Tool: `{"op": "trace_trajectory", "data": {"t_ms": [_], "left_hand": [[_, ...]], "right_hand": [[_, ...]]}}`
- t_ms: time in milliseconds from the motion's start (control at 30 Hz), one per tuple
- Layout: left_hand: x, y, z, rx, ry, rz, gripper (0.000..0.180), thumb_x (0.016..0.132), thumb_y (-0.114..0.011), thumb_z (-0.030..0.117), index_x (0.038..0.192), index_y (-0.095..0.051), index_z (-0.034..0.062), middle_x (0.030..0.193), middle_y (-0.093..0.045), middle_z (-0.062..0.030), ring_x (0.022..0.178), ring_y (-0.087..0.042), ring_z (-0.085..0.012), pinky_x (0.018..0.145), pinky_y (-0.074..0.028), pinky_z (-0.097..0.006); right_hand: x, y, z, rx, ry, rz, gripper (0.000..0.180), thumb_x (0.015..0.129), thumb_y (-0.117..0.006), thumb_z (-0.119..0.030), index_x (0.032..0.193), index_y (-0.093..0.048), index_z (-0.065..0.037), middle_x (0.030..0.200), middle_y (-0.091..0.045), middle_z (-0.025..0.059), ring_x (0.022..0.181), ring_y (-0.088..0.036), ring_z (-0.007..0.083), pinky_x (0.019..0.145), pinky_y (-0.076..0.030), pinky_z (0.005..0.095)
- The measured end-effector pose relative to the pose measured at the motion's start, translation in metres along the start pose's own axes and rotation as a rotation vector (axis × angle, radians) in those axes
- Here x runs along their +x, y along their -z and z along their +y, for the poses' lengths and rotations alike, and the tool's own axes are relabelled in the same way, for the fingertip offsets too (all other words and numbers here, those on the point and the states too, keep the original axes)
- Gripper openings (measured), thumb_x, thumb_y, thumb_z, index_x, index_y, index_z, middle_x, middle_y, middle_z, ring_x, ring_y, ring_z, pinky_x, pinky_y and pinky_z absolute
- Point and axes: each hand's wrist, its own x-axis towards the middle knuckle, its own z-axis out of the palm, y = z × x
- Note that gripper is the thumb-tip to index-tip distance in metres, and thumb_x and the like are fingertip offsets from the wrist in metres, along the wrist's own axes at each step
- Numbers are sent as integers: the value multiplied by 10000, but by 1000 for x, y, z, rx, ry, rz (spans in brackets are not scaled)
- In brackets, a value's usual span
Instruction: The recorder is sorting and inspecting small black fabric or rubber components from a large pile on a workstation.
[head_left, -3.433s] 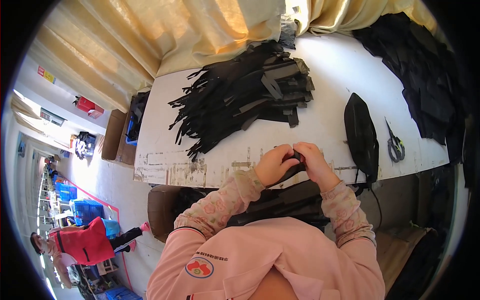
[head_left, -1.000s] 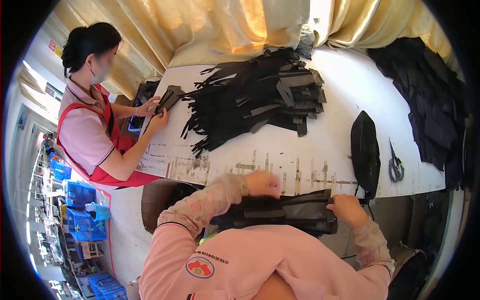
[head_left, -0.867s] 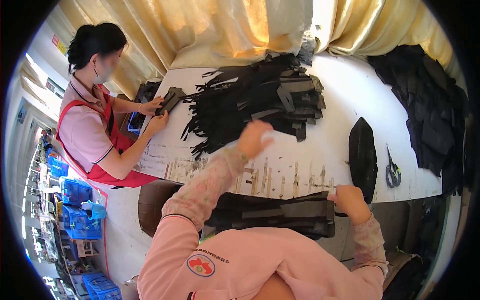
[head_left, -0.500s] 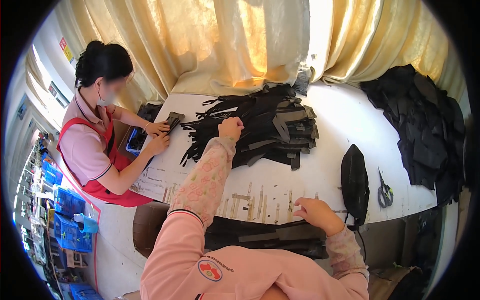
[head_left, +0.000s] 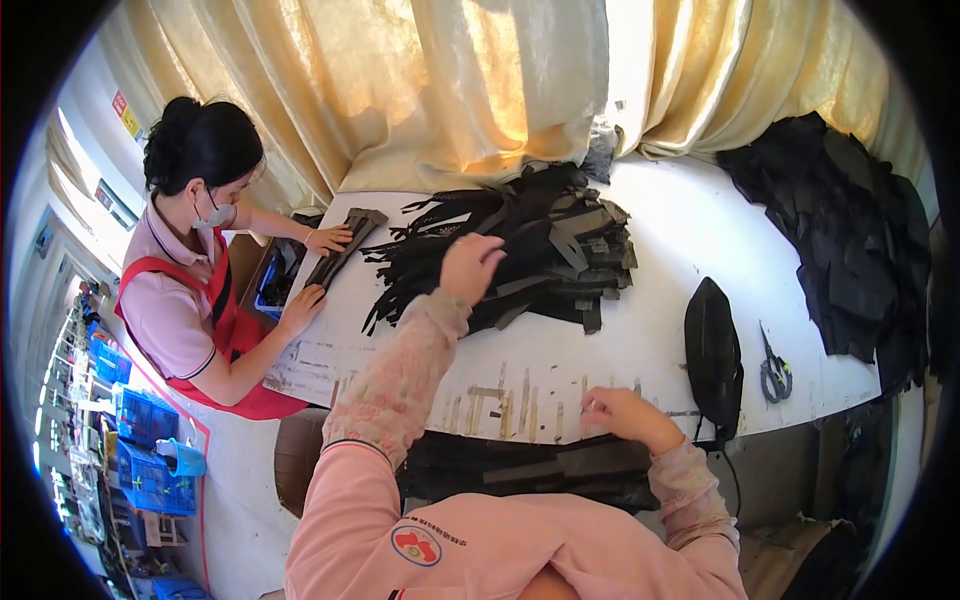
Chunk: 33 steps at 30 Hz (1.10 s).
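My left hand (head_left: pixel 472 270) is above a heap of black fabric strips (head_left: pixel 540 235) on the white table (head_left: pixel 660 230). Its fingers are loosely bent and apart, and nothing shows in them. At the front edge of the table is my right hand (head_left: pixel 640 418), its fingers curved with a gap between them and no object visible. Some strips in the heap have mesh or frayed-looking left ends and greyer right ends. More black fabric pieces (head_left: pixel 530 470) lie just below the table edge, in front of my body.
A dark, pointed oval fabric piece (head_left: pixel 713 360) and scissors (head_left: pixel 774 372) lie to the right. Beyond them, a large black fabric pile (head_left: pixel 830 230) covers the table's right end. At left a co-worker (head_left: pixel 205 270) presses a black strip (head_left: pixel 345 245) flat. Curtains (head_left: pixel 420 90) hang behind.
My left hand has shifted slightly and its fingers have loosened from a closed shape. My right hand has turned a little. The co-worker has spread the dark strip out longer.
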Motion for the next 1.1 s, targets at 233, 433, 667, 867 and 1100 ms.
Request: {"op": "trace_trajectory", "data": {"t_ms": [233, 433, 667, 867, 1100], "left_hand": [[-115, 14, 93, 5, -200, -783, 155, 754, -650, 98, 906, -680, 110, 852, -608, -95, 812, -602, -301, 711, -481, -394], [-181, 37, 76, -63, 42, -820, 173, 737, -659, 83, 901, -690, 125, 851, -605, -90, 820, -599, -311, 714, -483, -404], [-186, 56, 72, 24, 89, -773, 174, 720, -686, 68, 884, -691, 125, 857, -605, -78, 853, -584, -297, 746, -470, -394], [-167, 62, 83, 128, 99, -895, 201, 741, -729, 233, 899, -688, 115, 925, -615, -87, 926, -558, -312, 805, -443, -418], [-134, 1, 133, -581, 84, -548, 435, 812, -666, 229, 1199, -554, 66, 1200, -548, -162, 1112, -506, -340, 973, -392, -395]], "right_hand": [[35, 4, 38, 890, -155, 434, 353, 948, -532, -305, 1196, -502, -54, 915, -601, 45, 724, -587, 110, 631, -490, 259], [32, -3, 67, 901, -245, 606, 382, 947, -509, -402, 1101, -514, -53, 901, -563, 45, 750, -590, 147, 598, -483, 277], [27, 14, 44, 1233, -234, 619, 504, 932, -439, -554, 1090, -535, -85, 887, -559, 29, 656, -547, 128, 529, -413, 261], [28, 32, 46, 1053, -163, 407, 274, 923, -570, -331, 964, -646, -71, 725, -517, -44, 553, -444, 36, 482, -367, 208], [1, 21, -36, 610, 143, 181, 232, 787, -626, -3, 1006, -550, -26, 933, -505, -5, 867, -492, 78, 775, -405, 209]]}}
